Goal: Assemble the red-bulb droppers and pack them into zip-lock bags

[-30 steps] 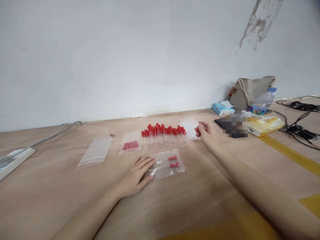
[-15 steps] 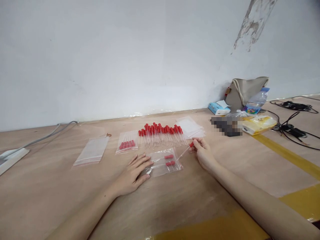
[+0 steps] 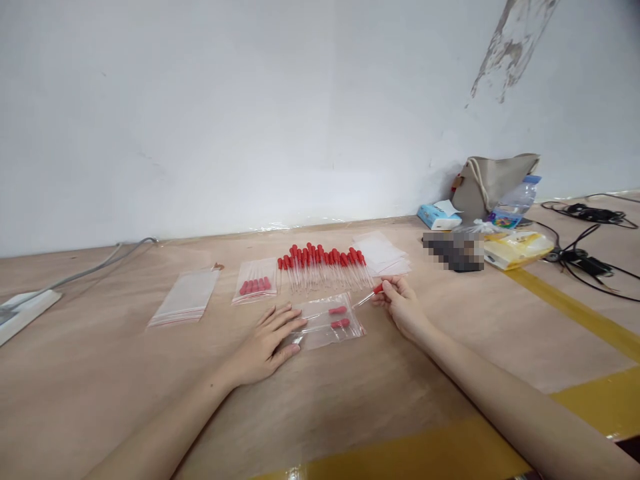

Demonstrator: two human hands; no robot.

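My left hand (image 3: pixel 273 343) lies flat with fingers apart on the left end of a clear zip bag (image 3: pixel 320 339). Inside that bag are two droppers with red rubber bulbs (image 3: pixel 340 323). My right hand (image 3: pixel 400 305) pinches the red bulb of another dropper (image 3: pixel 367 297); its thin clear tube points left and down at the bag's right, red-edged end. Whether the tip is inside the bag opening I cannot tell. Behind the bag lies a row of many red-bulbed droppers (image 3: pixel 320 257). A filled zip bag of several droppers (image 3: pixel 255 285) rests left of the row.
A stack of flat zip bags (image 3: pixel 184 297) lies at left, and more clear bags (image 3: pixel 383 253) lie behind my right hand. Farther right are a tissue pack (image 3: pixel 439 217), a grey bag (image 3: pixel 493 183), a yellow packet (image 3: pixel 520 248) and black cables (image 3: pixel 593 267). A power strip (image 3: pixel 30 313) sits far left.
My right hand has moved slightly left, bringing the dropper's tube closer over the zip bag's right end. My left hand stays on the bag.
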